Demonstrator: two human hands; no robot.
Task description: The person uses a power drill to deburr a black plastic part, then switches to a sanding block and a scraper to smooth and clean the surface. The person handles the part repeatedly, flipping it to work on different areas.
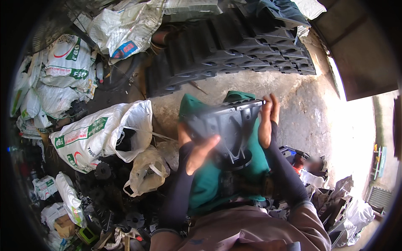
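A dark grey moulded plastic part (pixel 238 125) with ribs, holes and a round ring at its near end is held up over my lap, between my two hands. My left hand (pixel 202 154) grips its left side, the thumb lying over the face; motion blurs this side and the other fingers are mostly hidden. Against the right edge, my right hand (pixel 267 121) presses with its palm and upright fingers. Green trousers (pixel 205 180) show on my legs beneath the part.
Stacked black plastic pieces (pixel 234 46) stand in rows ahead on the concrete floor (pixel 297 113). An open white sack (pixel 100 136) and a pale plastic bag (pixel 146 173) lie at my left. More sacks (pixel 67 62) fill the far left; clutter (pixel 310 171) lies at right.
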